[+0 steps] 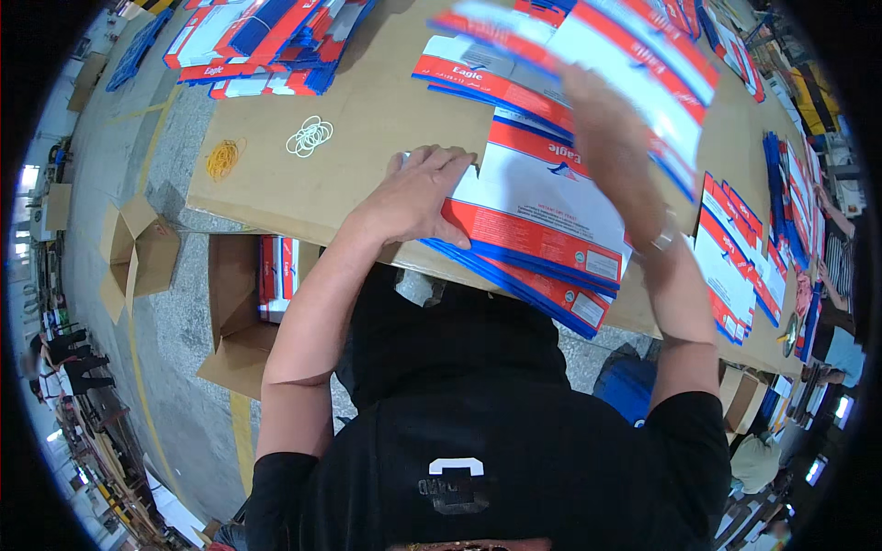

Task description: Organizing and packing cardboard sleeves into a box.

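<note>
A stack of flat folded cartons (pixel 542 193), printed red, white and blue, lies at the table's near edge in front of me; its lower ones fan out toward my body. My left hand (pixel 418 197) grips the left side of this stack, thumb at the near corner and fingers along the far side. Above and to the right, my right hand (pixel 606 124) is smeared by motion and holds a raised flat carton (pixel 666 78), also blurred. My right fingertips are hard to make out. More flat cartons (pixel 478 73) lie just beyond, partly covered by the raised one.
On the brown table (pixel 248 179) sit yellow rubber bands (pixel 221 160), white rubber bands (pixel 310 136) and a carton pile (pixel 266 46) at the far left. Fanned cartons (pixel 730 262) lie right. Open boxes (pixel 142 253) stand left on the floor. Another person's arm (pixel 838 216) shows far right.
</note>
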Demonstrator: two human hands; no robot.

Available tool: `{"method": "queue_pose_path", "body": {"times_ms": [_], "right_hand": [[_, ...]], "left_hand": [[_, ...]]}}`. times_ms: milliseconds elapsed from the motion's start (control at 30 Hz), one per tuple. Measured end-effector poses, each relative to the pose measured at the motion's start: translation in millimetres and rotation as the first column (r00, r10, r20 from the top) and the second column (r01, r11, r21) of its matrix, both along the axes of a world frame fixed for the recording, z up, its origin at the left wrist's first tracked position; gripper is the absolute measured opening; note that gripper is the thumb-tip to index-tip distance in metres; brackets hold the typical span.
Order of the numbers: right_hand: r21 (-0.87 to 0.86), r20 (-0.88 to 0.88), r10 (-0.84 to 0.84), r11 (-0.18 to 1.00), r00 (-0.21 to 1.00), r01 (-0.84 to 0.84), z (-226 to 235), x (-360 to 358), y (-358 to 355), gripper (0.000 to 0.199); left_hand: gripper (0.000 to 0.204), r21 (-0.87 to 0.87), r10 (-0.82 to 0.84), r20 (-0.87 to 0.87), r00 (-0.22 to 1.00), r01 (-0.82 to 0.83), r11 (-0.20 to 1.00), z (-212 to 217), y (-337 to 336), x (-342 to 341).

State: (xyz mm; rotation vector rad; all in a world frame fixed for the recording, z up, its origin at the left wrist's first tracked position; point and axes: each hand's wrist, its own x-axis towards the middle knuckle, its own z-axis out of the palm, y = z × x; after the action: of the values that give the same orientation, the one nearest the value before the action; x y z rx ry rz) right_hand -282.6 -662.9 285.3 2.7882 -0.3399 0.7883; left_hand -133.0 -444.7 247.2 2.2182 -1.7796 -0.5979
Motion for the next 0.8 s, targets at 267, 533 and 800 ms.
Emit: {"method": "queue_pose_path", "body": {"times_ms": [267, 533, 800], "right_hand": [[0.603, -0.118, 0.166, 0.796, 0.979, -0.062, -68.8, -13.6, 21.3, 0.066], [0.602, -0.413, 0.279, 0.798, 0.867, 0.03, -64.0, -64.4, 80.2, 0.099], [0.564, -0.346, 0.198, 0.825, 0.917, 0.035, -76.2, -69.5, 88.9, 0.089]], "left_hand": [[0.1, -0.085, -0.018, -0.001, 1.0, 0.017, 0.996, 11.1, -7.1, -2.8], [0.066, -0.289, 0.0, -0.081, 0.997, -0.024, 0.957, -10.3, -13.1, 3.5], [0.027, -0.431, -0.003, -0.538, 0.843, -0.272, 0.861, -21.0, -13.4, 1.2]]}}
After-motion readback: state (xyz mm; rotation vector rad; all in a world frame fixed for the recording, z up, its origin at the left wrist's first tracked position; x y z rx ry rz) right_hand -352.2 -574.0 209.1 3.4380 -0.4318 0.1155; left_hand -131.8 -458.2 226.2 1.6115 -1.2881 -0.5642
